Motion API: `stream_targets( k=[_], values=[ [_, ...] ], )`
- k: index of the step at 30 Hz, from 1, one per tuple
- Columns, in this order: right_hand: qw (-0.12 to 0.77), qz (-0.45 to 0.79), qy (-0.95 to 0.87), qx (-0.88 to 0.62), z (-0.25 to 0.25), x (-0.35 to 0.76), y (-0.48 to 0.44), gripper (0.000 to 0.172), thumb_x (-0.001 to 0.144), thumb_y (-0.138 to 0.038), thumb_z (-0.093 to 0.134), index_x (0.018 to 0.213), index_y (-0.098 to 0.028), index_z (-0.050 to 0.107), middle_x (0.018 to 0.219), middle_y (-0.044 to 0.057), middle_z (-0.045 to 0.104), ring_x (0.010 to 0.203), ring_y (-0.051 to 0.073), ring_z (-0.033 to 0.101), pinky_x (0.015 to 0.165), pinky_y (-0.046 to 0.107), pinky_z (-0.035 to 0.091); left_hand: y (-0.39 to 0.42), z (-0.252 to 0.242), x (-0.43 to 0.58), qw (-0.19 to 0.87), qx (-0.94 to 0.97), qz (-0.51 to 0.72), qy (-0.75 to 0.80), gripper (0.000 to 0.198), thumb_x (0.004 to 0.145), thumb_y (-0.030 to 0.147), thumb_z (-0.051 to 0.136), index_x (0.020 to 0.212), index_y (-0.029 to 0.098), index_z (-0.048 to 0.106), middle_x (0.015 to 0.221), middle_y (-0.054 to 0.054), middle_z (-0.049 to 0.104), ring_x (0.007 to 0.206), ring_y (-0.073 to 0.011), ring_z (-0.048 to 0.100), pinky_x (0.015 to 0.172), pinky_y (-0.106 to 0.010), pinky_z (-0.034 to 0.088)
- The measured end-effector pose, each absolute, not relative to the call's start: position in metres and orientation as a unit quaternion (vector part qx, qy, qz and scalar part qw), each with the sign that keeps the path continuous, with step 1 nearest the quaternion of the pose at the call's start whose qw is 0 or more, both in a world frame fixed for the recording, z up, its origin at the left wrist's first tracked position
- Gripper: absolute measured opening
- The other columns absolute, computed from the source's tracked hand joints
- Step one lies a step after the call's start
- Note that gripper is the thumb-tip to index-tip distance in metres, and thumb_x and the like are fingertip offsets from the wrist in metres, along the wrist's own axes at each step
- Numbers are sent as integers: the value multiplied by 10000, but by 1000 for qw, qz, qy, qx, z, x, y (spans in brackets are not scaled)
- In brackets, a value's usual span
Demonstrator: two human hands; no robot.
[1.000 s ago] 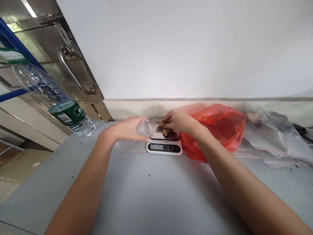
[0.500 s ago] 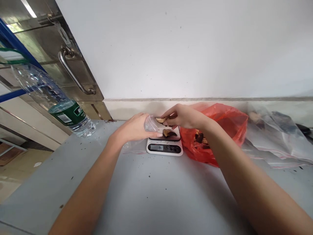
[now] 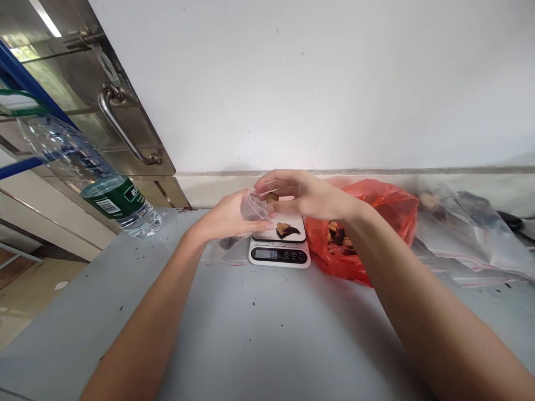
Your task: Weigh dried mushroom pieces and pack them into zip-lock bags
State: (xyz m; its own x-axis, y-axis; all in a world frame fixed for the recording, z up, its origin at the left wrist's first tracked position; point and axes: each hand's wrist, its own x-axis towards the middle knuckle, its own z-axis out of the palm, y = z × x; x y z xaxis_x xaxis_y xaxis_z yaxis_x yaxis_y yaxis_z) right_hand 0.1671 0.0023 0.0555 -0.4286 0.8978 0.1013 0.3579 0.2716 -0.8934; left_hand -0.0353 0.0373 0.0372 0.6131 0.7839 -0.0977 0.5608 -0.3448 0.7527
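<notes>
My left hand point(image 3: 228, 217) grips a clear zip bag point(image 3: 254, 206) by its mouth, at the left edge of a small white kitchen scale point(image 3: 279, 255). Under that hand, a dark piece point(image 3: 228, 242) shows through the plastic. My right hand point(image 3: 307, 195) reaches over the scale to the bag's mouth, fingers and thumb apart. A brown piece point(image 3: 272, 197) shows between them; whether they touch it I cannot tell. On the plate lies a dried brown chunk point(image 3: 286, 229) with a dark skin. The display point(image 3: 267, 254) is lit, its digits hard to read.
Right of the scale, a red plastic bag point(image 3: 388, 206) stands open with several brown chunks point(image 3: 338, 236) inside. Beyond it lie clear zip bags point(image 3: 472, 239). A large water bottle point(image 3: 112, 195) stands at the left, near the grey table's point(image 3: 234, 334) edge. A white wall point(image 3: 334, 83) rises behind.
My right hand has moved slightly left to the clear bag's mouth, and its fingers have spread from their pinch on a pale chunk. The display digits have changed.
</notes>
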Motion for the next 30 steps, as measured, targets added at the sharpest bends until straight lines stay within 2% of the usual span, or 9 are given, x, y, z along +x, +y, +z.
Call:
stream_targets(
  k=[4, 6, 10, 13, 16, 17, 19, 23, 30],
  values=[
    [344, 483, -696, -404, 57, 163, -3, 356, 805, -92, 637, 1121, -245, 578, 1329, 67, 697, 1213, 211, 673, 908, 336, 606, 40, 37, -39, 401, 813, 177, 383, 667, 782, 549, 787, 1323, 226, 568, 1305, -100, 729, 1197, -320, 689, 963, -431, 572],
    [374, 485, -686, -392, 57, 159, -3, 332, 831, -97, 614, 1127, -242, 570, 1383, 66, 659, 1240, 205, 664, 906, 324, 612, 41, 37, -40, 413, 818, 194, 350, 630, 800, 537, 775, 1307, 223, 574, 1319, -103, 720, 1236, -308, 669, 1019, -424, 548],
    [412, 385, -677, -473, 54, 158, 3, 203, 931, -137, 535, 1106, -199, 616, 1344, 94, 665, 1160, 210, 690, 868, 320, 616, 41, 42, -48, 401, 815, 166, 384, 667, 790, 628, 742, 1302, 225, 598, 1231, -101, 741, 1083, -314, 727, 891, -424, 591],
    [252, 286, -694, -611, 52, 163, 6, 258, 911, -180, 626, 1165, -195, 670, 1236, 108, 718, 1088, 248, 703, 846, 341, 597, 41, 48, -55, 350, 817, 125, 441, 748, 750, 699, 745, 1324, 240, 602, 1214, -91, 744, 1023, -322, 738, 830, -423, 598],
    [44, 260, -726, -635, 50, 164, 6, 498, 789, -241, 801, 1274, -253, 689, 1242, 89, 728, 1094, 287, 699, 820, 337, 572, 43, 48, -58, 302, 829, 103, 459, 751, 731, 685, 773, 1323, 250, 617, 1354, -87, 704, 1203, -339, 677, 971, -417, 558],
    [5, 259, -734, -628, 48, 163, 6, 508, 769, -228, 808, 1265, -267, 701, 1230, 81, 731, 1067, 287, 705, 772, 326, 563, 43, 47, -59, 295, 832, 97, 459, 744, 729, 679, 774, 1319, 252, 622, 1385, -85, 692, 1247, -341, 654, 1009, -415, 538],
    [-29, 258, -739, -622, 46, 160, 5, 403, 778, -150, 739, 1164, -264, 739, 1120, 74, 753, 954, 270, 718, 649, 305, 521, 45, 45, -58, 290, 837, 83, 457, 744, 730, 675, 768, 1329, 257, 622, 1406, -81, 684, 1283, -341, 634, 1043, -418, 514],
    [-3, 268, -720, -640, 42, 160, 7, 377, 736, -16, 612, 1009, -240, 744, 876, 58, 750, 761, 229, 690, 527, 283, 437, 46, 41, -54, 281, 842, 63, 457, 742, 734, 672, 756, 1344, 271, 619, 1448, -79, 660, 1301, -343, 621, 1019, -404, 513],
    [83, 292, -691, -656, 37, 172, 12, 383, 679, 27, 667, 959, -235, 671, 963, 35, 745, 756, 189, 683, 598, 272, 499, 41, 41, -52, 257, 848, 58, 460, 723, 721, 667, 765, 1320, 281, 640, 1373, -82, 705, 1204, -342, 676, 919, -374, 536]
  ],
)
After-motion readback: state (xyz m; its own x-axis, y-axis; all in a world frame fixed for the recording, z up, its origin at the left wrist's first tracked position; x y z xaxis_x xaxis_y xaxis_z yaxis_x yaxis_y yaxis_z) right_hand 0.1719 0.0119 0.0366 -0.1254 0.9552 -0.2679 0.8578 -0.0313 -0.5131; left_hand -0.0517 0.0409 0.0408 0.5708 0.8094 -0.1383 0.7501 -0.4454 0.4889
